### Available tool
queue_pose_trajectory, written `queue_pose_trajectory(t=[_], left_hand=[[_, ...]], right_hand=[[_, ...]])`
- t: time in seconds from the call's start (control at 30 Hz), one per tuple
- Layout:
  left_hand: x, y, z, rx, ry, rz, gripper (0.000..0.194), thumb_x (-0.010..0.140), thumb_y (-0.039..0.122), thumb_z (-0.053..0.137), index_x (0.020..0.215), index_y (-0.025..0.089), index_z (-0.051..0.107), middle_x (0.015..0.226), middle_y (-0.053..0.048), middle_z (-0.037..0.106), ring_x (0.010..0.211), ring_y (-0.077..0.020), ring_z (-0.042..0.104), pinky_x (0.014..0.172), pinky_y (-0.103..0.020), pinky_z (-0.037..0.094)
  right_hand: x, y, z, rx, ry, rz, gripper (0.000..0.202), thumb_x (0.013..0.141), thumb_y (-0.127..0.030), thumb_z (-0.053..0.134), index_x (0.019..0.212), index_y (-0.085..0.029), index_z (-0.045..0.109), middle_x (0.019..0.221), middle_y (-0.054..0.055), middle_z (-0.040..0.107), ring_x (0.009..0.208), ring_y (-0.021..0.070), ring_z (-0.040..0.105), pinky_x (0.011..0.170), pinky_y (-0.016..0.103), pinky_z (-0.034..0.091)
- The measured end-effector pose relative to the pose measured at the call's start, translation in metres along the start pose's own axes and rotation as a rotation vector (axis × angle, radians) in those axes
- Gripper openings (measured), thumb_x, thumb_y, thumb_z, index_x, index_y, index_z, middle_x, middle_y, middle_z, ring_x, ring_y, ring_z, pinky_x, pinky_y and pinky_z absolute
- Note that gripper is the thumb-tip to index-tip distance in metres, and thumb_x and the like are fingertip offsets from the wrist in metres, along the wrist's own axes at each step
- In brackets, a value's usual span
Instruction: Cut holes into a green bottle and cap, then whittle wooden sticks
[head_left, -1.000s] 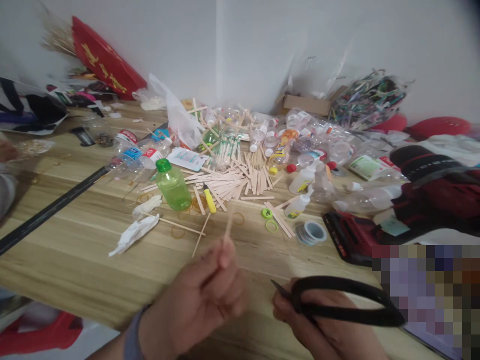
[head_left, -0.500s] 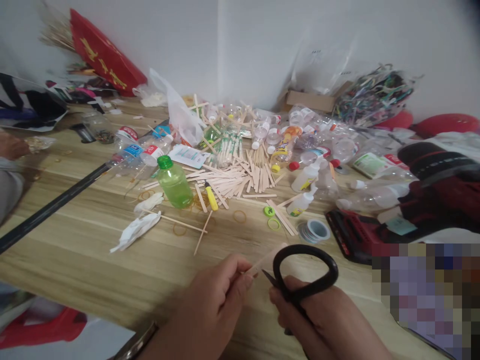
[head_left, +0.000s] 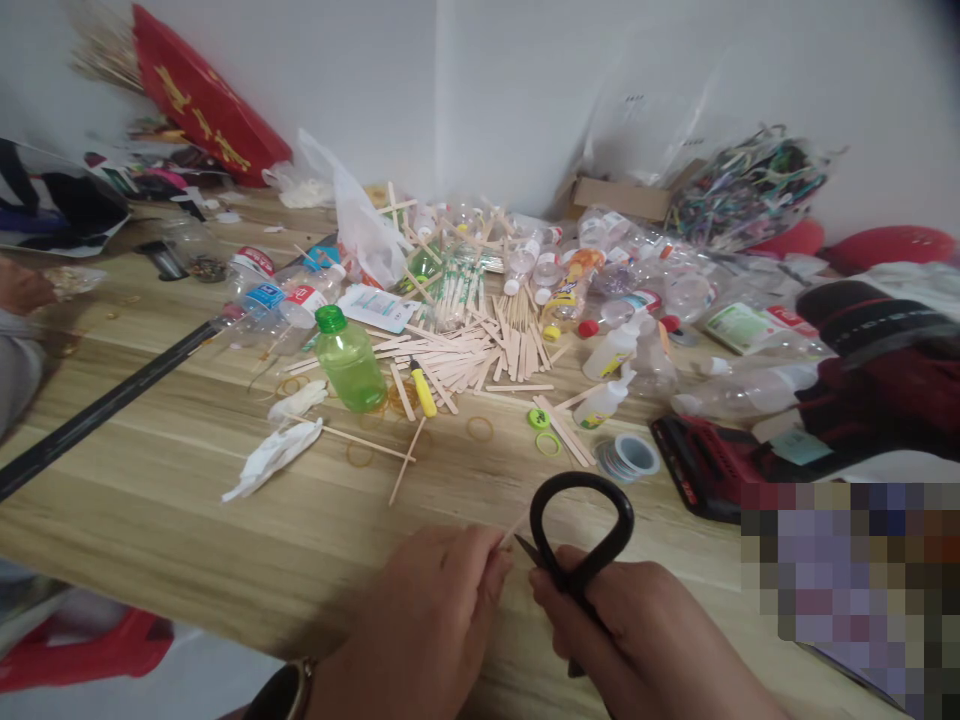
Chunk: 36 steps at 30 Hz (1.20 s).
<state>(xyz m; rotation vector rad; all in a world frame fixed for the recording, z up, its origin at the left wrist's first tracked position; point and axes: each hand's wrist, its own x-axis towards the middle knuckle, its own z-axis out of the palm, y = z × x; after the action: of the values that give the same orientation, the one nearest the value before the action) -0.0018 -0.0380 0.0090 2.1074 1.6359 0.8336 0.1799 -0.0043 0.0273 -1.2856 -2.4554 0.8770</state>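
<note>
Near the front edge of the table, my left hand (head_left: 442, 600) pinches a thin wooden stick (head_left: 514, 528), most of it hidden by the fingers. My right hand (head_left: 622, 620) is wrapped round black-handled scissors (head_left: 583, 580), with one large loop standing above the fingers. The scissors' pointed tip is beside the stick, close to my left fingertips; whether they touch is unclear. Beyond my hands, two crossed thin sticks (head_left: 360, 442) lie on the wood beside crumpled white gloves (head_left: 274, 455).
A green bottle (head_left: 351, 365), a yellow-handled tool (head_left: 424, 390), flat wooden sticks (head_left: 457, 350), a wire spool (head_left: 628, 457) and plastic bottles (head_left: 600, 300) cover the table's middle. A red power tool (head_left: 709, 470) lies right. Another person's hand (head_left: 22, 287) shows far left.
My left hand has turned, its back now more upward, and less of the stick shows. My right hand and the scissors have shifted slightly left.
</note>
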Motion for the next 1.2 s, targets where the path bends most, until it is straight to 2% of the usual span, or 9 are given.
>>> queue_pose_trajectory(t=[0.2,0.43,0.53,0.63,0.73,0.87,0.97,1.1,1.2], left_hand=[[0.001,-0.001,0.01,0.389,0.294,0.323,0.022,0.096,0.009,0.032,0.099,0.014,0.053,0.067,-0.002,0.067,0.058,-0.0181,0.062,0.057,-0.031,0.047],[0.001,0.004,0.003,0.466,0.204,0.385,0.035,0.093,0.003,0.021,0.113,0.007,0.049,0.077,-0.006,0.071,0.066,-0.0184,0.066,0.061,-0.032,0.051],[-0.002,0.004,0.004,0.435,0.191,0.338,0.037,0.091,0.003,0.022,0.113,0.009,0.051,0.079,-0.008,0.071,0.067,-0.0193,0.067,0.062,-0.032,0.053],[-0.005,0.0,0.006,0.329,0.126,0.292,0.038,0.087,0.004,0.027,0.114,0.011,0.052,0.081,-0.008,0.072,0.068,-0.021,0.067,0.06,-0.033,0.054],[-0.008,-0.008,0.009,0.168,-0.004,0.217,0.038,0.087,0.011,0.034,0.12,0.015,0.053,0.087,-0.008,0.072,0.074,-0.0209,0.068,0.065,-0.032,0.055],[-0.013,-0.013,0.012,0.086,-0.104,0.146,0.037,0.088,0.015,0.04,0.123,0.019,0.053,0.101,-0.009,0.072,0.085,-0.0209,0.069,0.075,-0.032,0.056],[-0.013,-0.009,0.012,0.282,-0.023,0.214,0.042,0.083,0.005,0.036,0.12,0.014,0.054,0.091,-0.011,0.072,0.076,-0.0227,0.068,0.067,-0.034,0.056],[-0.008,0.0,0.008,0.492,0.056,0.388,0.04,0.085,-0.001,0.027,0.112,0.006,0.056,0.082,-0.014,0.072,0.066,-0.0245,0.066,0.057,-0.036,0.054],[-0.005,-0.001,0.008,0.48,0.02,0.375,0.039,0.087,0.001,0.027,0.112,0.007,0.057,0.084,-0.015,0.072,0.068,-0.025,0.067,0.059,-0.037,0.055]], right_hand=[[0.003,-0.009,-0.003,0.416,-0.239,0.292,0.055,0.093,-0.059,0.03,0.067,-0.019,0.056,0.056,0.004,0.062,0.05,0.0125,0.057,0.047,0.019,0.039],[-0.001,-0.009,0.0,0.587,-0.219,0.424,0.057,0.089,-0.07,0.032,0.081,-0.019,0.056,0.056,0.004,0.064,0.047,0.0129,0.055,0.047,0.019,0.041],[-0.001,-0.006,0.004,0.442,-0.187,0.317,0.053,0.096,-0.058,0.027,0.076,-0.018,0.056,0.057,0.003,0.062,0.048,0.0121,0.056,0.047,0.019,0.04],[-0.002,0.002,0.011,-0.032,0.073,0.02,0.039,0.1,-0.036,0.033,0.077,-0.018,0.058,0.06,0.002,0.062,0.048,0.0116,0.055,0.047,0.022,0.037],[-0.002,0.013,0.015,-0.503,0.328,-0.31,0.022,0.088,-0.008,0.04,0.082,-0.018,0.058,0.06,0.0,0.059,0.049,0.0137,0.054,0.049,0.028,0.034],[-0.002,0.018,0.011,-0.699,0.361,-0.471,0.026,0.075,0.001,0.04,0.08,-0.018,0.057,0.064,0.001,0.059,0.052,0.0161,0.054,0.052,0.029,0.034],[-0.001,0.012,0.008,-0.449,0.257,-0.343,0.027,0.089,-0.008,0.037,0.075,-0.017,0.059,0.058,0.0,0.06,0.046,0.0138,0.054,0.046,0.027,0.033],[0.001,-0.001,0.009,0.278,-0.129,0.116,0.054,0.103,-0.038,0.026,0.063,-0.018,0.056,0.053,0.001,0.06,0.048,0.0109,0.059,0.048,0.018,0.04],[0.003,-0.003,0.012,0.355,-0.156,0.185,0.053,0.102,-0.042,0.025,0.067,-0.018,0.056,0.053,0.001,0.061,0.05,0.0123,0.06,0.049,0.018,0.041]])
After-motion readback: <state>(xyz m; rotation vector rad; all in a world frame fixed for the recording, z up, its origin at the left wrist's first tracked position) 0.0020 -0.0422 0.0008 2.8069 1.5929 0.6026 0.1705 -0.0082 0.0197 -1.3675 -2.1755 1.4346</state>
